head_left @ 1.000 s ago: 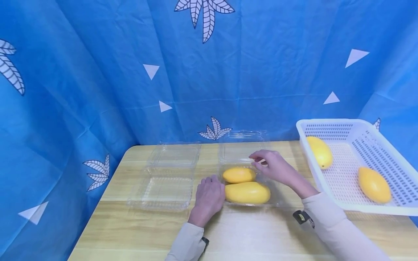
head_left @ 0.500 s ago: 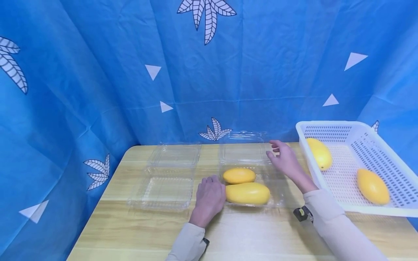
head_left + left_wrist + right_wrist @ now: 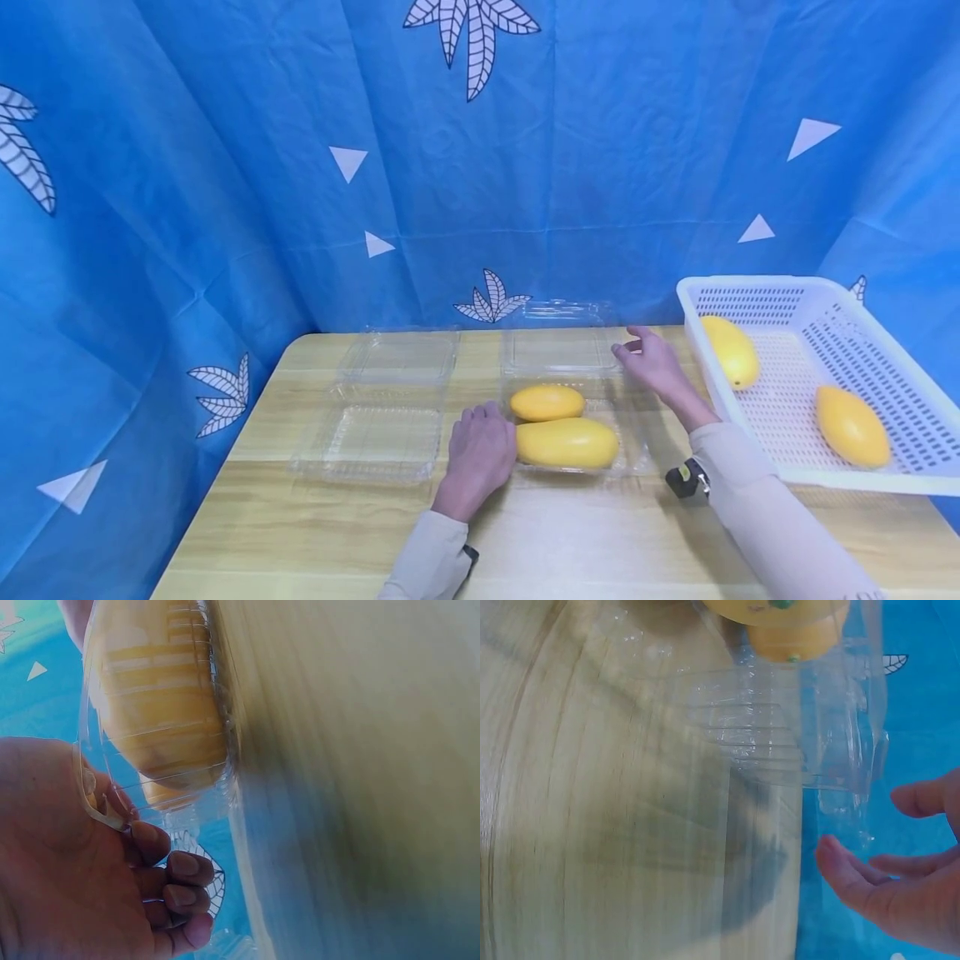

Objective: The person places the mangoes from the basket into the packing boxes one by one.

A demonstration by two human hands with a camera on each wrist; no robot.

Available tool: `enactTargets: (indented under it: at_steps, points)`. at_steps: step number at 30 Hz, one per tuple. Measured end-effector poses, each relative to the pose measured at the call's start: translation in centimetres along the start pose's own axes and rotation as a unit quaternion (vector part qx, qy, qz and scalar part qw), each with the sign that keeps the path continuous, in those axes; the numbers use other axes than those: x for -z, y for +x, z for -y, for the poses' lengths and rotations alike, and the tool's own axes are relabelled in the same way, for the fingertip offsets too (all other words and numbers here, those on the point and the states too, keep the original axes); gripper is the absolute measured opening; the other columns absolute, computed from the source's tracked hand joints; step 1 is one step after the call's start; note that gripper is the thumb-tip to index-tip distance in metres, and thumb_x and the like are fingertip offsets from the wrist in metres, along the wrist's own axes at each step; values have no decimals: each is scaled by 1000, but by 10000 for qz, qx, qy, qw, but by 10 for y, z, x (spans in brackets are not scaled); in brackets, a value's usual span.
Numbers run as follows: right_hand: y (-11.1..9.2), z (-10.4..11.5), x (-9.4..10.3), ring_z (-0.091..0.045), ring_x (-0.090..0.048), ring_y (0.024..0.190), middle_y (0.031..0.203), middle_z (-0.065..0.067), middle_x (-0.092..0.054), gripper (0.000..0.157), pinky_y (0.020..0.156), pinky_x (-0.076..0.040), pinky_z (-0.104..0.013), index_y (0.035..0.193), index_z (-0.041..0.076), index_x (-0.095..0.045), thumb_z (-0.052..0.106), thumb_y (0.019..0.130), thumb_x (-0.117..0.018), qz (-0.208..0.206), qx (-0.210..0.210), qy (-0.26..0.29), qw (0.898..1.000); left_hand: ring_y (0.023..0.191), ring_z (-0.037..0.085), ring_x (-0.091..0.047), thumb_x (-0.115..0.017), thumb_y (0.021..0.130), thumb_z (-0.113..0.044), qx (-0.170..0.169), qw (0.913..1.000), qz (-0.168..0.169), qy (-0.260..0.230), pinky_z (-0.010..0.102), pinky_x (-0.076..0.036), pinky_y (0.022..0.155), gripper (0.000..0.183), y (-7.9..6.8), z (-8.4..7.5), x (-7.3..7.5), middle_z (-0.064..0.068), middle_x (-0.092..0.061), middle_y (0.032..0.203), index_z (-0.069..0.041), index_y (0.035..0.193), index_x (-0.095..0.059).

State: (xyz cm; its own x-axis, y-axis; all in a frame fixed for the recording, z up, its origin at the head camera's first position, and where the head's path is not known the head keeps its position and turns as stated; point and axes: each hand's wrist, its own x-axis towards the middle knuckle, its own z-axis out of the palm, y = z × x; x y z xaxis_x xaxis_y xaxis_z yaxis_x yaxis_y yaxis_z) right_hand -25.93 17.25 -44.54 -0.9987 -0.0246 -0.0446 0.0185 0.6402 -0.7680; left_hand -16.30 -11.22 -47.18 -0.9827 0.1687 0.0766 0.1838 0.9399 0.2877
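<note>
Two yellow mangoes, a smaller one point(image 3: 547, 402) behind a larger one point(image 3: 567, 443), lie in the base of a clear plastic clamshell container point(image 3: 602, 408). Its lid point(image 3: 557, 350) is folded back toward the curtain. My left hand point(image 3: 482, 450) holds the base at its left front corner; in the left wrist view the rim passes between thumb and curled fingers. Just off the lid's right edge is my right hand point(image 3: 654, 364), its fingers loosely bent and holding nothing. In the right wrist view its fingertips point(image 3: 831, 846) appear close beside the clear plastic.
A second clear clamshell point(image 3: 384, 437), lid back, stands on the wooden table point(image 3: 315, 542) to the left. At the right, a white plastic basket point(image 3: 780, 333) holds two mangoes point(image 3: 852, 427). A blue curtain point(image 3: 262, 167) hangs behind the table.
My right hand has moved right and slightly back, from over the container's hinge area to beside the lid's right edge. The left hand stays at the corner.
</note>
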Motion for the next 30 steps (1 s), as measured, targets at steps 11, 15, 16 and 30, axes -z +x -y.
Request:
enactTargets:
  at_steps: [11,15,16,30]
  points:
    - [5,-2,-5,-41,-65,113,136,-42,-51,60,84,-58,-30,152,-19,-18,1,102,-45,612,-398,1583,9847,77,28,-50,-42,105,-21,59,9997,64,-208,41,-44,68,27,1,1,1,9,-49,78,-1,90,-53]
    - [7,-3,-6,-27,-68,101,134,-43,-51,59,82,-59,-29,152,-19,-22,-5,100,-45,559,-360,1775,9819,77,29,-51,-43,104,-20,53,9997,34,-238,41,-44,68,26,1,1,0,9,-49,77,-1,90,-53]
    - [7,-3,-6,-25,-68,100,134,-43,-51,58,82,-59,-29,151,-19,-23,-6,100,-45,541,-339,1800,9816,78,29,-51,-43,104,-20,55,9997,32,-241,42,-44,68,26,1,1,0,9,-49,78,-1,90,-53]
    - [1,-4,-3,-27,-70,98,127,-40,-58,41,82,-60,-34,141,-16,-43,-5,102,-49,24,-74,1804,9836,77,29,-51,-42,105,-21,62,9991,59,-424,42,-45,68,27,1,2,0,9,-50,79,0,94,-54]
